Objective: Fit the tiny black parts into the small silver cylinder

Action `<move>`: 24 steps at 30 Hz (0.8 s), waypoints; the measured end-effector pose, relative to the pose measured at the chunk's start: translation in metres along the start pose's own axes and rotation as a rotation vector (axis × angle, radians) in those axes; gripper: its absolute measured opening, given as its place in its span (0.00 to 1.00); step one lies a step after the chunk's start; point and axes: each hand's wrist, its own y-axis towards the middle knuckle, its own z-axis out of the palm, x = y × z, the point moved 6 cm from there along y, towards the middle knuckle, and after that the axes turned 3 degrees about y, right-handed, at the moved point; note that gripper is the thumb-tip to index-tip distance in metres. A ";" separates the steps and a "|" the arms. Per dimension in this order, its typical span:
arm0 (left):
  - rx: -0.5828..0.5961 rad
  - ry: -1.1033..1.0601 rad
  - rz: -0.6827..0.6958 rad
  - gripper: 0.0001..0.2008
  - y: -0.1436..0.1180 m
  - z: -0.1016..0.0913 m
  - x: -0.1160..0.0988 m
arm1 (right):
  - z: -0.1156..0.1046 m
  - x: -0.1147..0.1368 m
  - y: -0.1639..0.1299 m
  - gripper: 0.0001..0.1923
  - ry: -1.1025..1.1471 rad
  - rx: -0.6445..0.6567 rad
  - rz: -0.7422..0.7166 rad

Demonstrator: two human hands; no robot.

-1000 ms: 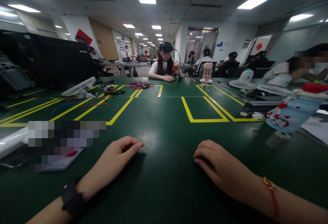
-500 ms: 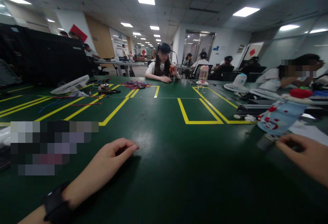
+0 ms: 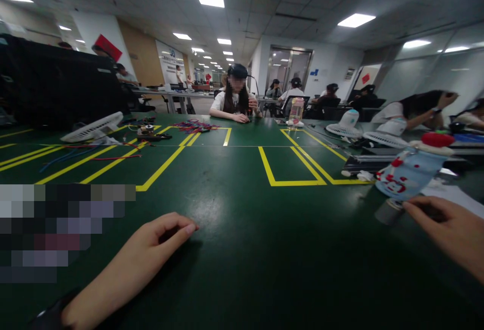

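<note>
The bottle lies tilted at the right edge of the green worktop, its long axis running from the grey base near the right hand up to the red cap farther right. The fabric cover should grip well; the middle of the body looks like the best hold. The right hand's fingers touch the base, curled but not clamped. The left hand rests loosely curled and empty.
</note>
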 end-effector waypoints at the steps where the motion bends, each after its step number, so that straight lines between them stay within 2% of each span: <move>1: -0.003 0.000 0.003 0.14 0.000 0.000 0.000 | 0.000 0.001 -0.001 0.19 -0.008 -0.030 0.020; 5: -0.003 -0.008 0.000 0.14 0.000 0.001 0.002 | -0.001 0.002 -0.004 0.18 -0.030 -0.129 0.038; 11: 0.003 0.023 0.003 0.15 -0.001 0.001 0.000 | 0.000 0.001 0.006 0.20 -0.027 0.022 -0.086; 18: 0.008 0.018 -0.014 0.15 -0.001 0.001 0.000 | 0.005 0.003 0.010 0.20 -0.082 0.056 -0.133; 24: 0.018 0.005 -0.015 0.16 -0.001 0.003 0.001 | -0.001 0.011 0.006 0.18 -0.058 0.000 -0.148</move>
